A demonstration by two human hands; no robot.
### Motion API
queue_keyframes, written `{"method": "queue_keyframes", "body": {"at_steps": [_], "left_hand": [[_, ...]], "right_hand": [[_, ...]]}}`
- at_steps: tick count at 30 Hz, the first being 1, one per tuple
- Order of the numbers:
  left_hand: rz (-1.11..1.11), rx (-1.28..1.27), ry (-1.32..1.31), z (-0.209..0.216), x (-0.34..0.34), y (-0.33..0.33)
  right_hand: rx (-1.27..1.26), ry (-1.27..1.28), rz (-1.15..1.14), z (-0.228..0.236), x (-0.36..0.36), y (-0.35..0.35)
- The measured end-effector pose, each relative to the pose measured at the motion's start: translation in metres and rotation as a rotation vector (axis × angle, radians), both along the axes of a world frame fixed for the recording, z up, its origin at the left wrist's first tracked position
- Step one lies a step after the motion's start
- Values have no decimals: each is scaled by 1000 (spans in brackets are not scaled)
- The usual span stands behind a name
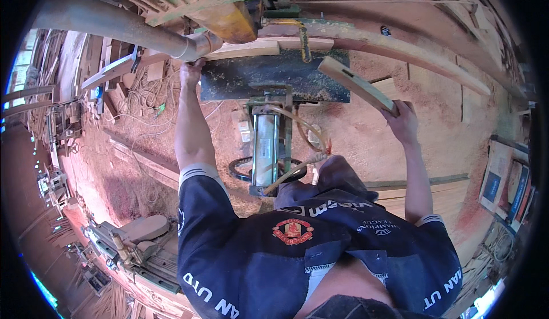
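Note:
My right hand [404,122] is closed around the lower end of a wooden piece [360,84] with a long slot cut in its face. The piece slants up to the left, its far end by the right edge of a dark machine table [257,74]. At the table's far left corner, my left hand [193,72] is curled just under the end of a grey pipe [200,45]. What its fingers hold is hidden. A pale wooden strip [246,50] lies along the table's back edge, its left end close to that hand.
A pneumatic cylinder [265,141] with hoses stands below the table, beside a handwheel [239,169]. Above hang a yellow machine housing [229,24] and a yellow-handled lever [305,44]. Sawdust covers the floor [143,187]. Planks [423,196] lie at right, another machine [140,244] at lower left.

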State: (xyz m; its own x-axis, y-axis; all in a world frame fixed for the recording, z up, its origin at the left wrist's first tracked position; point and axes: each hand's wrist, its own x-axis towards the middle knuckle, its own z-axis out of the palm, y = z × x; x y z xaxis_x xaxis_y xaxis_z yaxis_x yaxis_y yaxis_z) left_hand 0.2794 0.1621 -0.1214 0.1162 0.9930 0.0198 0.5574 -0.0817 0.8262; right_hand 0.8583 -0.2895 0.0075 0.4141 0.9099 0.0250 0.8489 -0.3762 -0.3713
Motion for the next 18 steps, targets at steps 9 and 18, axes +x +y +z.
{"method": "queue_keyframes", "body": {"at_steps": [9,18], "left_hand": [[3,95,556,8,26,-6],[-334,97,826,30,59,-22]], "right_hand": [[42,-95,212,-39,-19,85],[275,-157,272,-70,-93,175]]}}
